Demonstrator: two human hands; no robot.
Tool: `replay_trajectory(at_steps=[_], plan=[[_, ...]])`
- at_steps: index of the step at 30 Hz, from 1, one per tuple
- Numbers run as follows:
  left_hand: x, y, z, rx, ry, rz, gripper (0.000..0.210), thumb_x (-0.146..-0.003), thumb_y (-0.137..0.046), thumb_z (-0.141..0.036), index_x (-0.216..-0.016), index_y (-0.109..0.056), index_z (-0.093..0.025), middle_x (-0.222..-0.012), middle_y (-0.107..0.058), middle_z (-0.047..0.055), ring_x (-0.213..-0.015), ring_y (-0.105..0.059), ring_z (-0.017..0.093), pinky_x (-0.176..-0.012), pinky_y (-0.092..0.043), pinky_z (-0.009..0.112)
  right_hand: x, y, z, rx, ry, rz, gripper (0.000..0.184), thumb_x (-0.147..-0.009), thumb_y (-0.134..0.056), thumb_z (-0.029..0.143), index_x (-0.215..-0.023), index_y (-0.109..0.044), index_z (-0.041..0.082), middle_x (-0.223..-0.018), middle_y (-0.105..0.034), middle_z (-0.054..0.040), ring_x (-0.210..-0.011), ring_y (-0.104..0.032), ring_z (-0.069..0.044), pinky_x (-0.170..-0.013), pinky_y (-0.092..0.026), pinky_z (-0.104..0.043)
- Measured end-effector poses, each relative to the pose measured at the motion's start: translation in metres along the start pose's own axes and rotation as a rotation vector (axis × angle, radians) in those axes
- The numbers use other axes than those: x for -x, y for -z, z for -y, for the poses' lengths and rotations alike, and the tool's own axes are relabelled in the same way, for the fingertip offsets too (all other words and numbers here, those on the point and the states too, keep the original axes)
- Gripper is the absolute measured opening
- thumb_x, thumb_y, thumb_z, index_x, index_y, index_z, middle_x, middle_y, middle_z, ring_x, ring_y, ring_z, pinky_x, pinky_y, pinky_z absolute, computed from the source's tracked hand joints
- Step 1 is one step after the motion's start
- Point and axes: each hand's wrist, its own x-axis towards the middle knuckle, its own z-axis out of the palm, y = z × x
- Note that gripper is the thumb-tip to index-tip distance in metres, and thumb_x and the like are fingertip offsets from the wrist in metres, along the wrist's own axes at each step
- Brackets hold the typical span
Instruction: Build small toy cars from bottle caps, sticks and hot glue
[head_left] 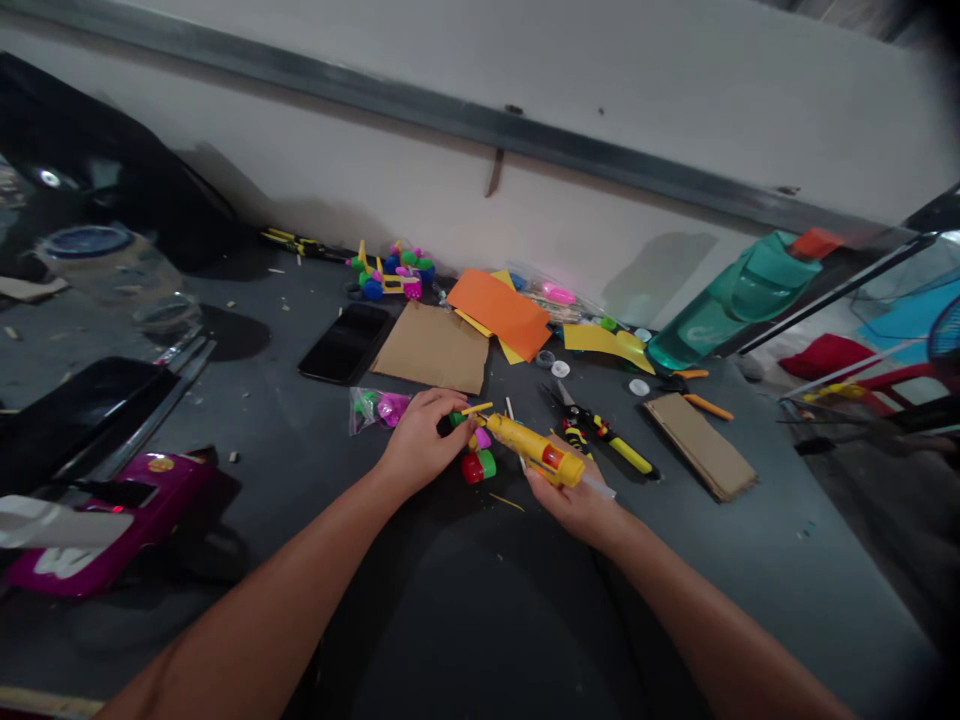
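My right hand (574,500) grips a yellow hot glue gun (536,447), a clear glue stick poking out of its back end. The gun's nozzle points left, close to the fingertips of my left hand (421,440). Those fingers are pinched around a small yellow stick (477,408) among bright plastic bits; the exact grip is partly hidden. Below the nozzle lies a red and green plastic piece (478,466), with a pink bit (481,438) just above it. A clear bag of coloured pieces (379,408) lies left of my left hand.
A black phone (346,343), cardboard square (433,348) and orange paper (501,312) lie farther back. Pliers (600,428) and a cardboard strip (701,445) are at the right. A teal bottle (731,300) stands behind. A colourful toy vehicle (394,275) sits near the wall.
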Motion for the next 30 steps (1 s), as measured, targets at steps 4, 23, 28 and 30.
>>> replay_trajectory(at_steps=[4,23,28,30], plan=[[0.000,0.000,-0.001,-0.003,-0.004,-0.001,0.011,-0.078,-0.060,-0.024,-0.087,-0.063,-0.021,-0.099,-0.063,0.005,-0.098,-0.056,0.020,-0.088,-0.043,0.039,0.001,-0.001,-0.003,0.010,0.006,-0.007,0.010,-0.083,-0.046,0.028,-0.079,-0.050,0.019,-0.075,-0.055,-0.0031,-0.070,-0.054,-0.015,-0.062,-0.043,-0.026],[0.000,0.000,0.000,0.005,-0.001,-0.007,0.011,-0.077,-0.060,-0.025,-0.088,-0.063,-0.022,-0.099,-0.063,0.005,-0.097,-0.057,0.021,-0.087,-0.044,0.041,0.000,0.001,0.003,-0.033,0.012,-0.007,0.007,-0.081,-0.047,0.026,-0.077,-0.048,0.020,-0.070,-0.050,0.0002,-0.063,-0.050,-0.013,-0.059,-0.041,-0.024],[0.000,0.001,-0.001,-0.001,-0.004,0.000,0.012,-0.077,-0.060,-0.024,-0.088,-0.063,-0.022,-0.099,-0.063,0.005,-0.097,-0.056,0.021,-0.087,-0.044,0.040,-0.002,0.001,0.006,-0.035,0.025,-0.002,0.006,-0.082,-0.047,0.025,-0.079,-0.047,0.020,-0.073,-0.052,-0.0005,-0.066,-0.051,-0.013,-0.061,-0.040,-0.024],[0.000,0.001,-0.001,0.001,-0.001,0.001,0.012,-0.076,-0.061,-0.023,-0.089,-0.063,-0.022,-0.099,-0.064,0.005,-0.097,-0.056,0.021,-0.087,-0.044,0.041,-0.003,0.000,0.006,-0.026,0.023,-0.006,0.006,-0.081,-0.048,0.025,-0.078,-0.047,0.020,-0.072,-0.052,-0.0002,-0.065,-0.051,-0.012,-0.059,-0.040,-0.023]])
